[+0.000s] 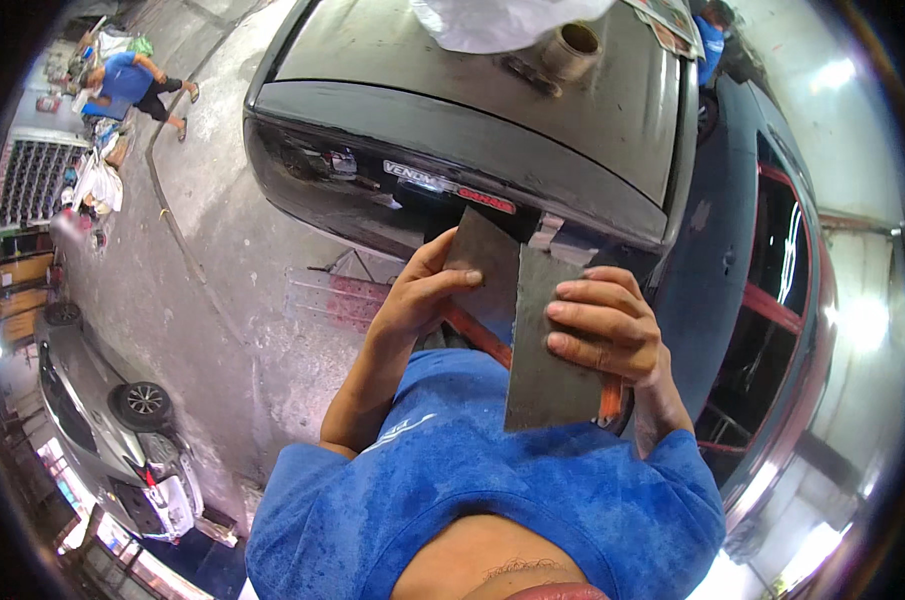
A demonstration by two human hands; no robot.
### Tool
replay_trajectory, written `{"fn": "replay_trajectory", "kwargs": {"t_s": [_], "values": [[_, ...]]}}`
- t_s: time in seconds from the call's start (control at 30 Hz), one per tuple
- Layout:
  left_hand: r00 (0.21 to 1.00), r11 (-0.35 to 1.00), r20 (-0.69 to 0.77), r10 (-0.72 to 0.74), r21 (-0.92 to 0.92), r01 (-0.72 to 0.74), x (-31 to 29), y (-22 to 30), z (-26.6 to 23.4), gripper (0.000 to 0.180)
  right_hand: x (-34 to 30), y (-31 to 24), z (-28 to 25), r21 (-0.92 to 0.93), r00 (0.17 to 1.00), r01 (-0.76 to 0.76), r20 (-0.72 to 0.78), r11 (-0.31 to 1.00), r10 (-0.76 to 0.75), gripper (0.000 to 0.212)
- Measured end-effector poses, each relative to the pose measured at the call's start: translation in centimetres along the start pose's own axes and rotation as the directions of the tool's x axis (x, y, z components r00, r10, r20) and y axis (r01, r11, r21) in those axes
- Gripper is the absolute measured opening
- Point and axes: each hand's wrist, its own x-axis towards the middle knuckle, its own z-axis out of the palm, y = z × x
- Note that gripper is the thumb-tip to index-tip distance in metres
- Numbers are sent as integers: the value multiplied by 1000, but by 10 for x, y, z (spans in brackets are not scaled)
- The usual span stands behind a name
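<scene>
In front of my chest I hold two flat grey plates that look like putty spreaders. My left hand (422,290) is closed on the darker plate (487,265), its thumb pressed on the near face. An orange strip (478,336), perhaps a handle, slants from below that plate toward the other. My right hand (607,325) grips the second plate (544,375), with several fingers laid across its face. Another orange piece (610,396) shows below the right hand. The plates' edges meet or overlap near the middle; whether they touch, I cannot tell.
A dark car (452,112) stands ahead, bearing an open can (577,45) and a white sheet (502,22). A blue-grey car (710,270) is close on the right. Far left are a silver car (97,420) and a person (122,82); another person (710,45) is at far right.
</scene>
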Motion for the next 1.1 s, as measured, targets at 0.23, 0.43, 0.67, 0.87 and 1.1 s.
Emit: {"fn": "replay_trajectory", "kwargs": {"t_s": [0.23, 0.43, 0.67, 0.87, 1.1], "values": [[991, 989, 113, -72, 137, 57, 18, -41, 48, 51, -73, -15, -35, -76, 983, -178, -65, 981, 173, 38], [979, 971, 143, -145, 210, 113, 19, -81, 71, 51, -129, -45, -46, -28, 917, -360, -194, 933, 348, 45], [930, 948, 223, -292, 198, 250, 27, -106, 94, 56, -188, -69, -64, 34, 825, -532, -202, 846, 528, 50], [958, 968, 154, -241, 105, 226, 26, -102, 109, 58, -256, -29, -49, 251, 356, -862, -320, 441, 878, 15], [988, 986, 96, -118, 132, 105, 5, -99, 86, 57, -339, 149, -45, 785, -205, -608, -300, 119, 932, 37]]}}
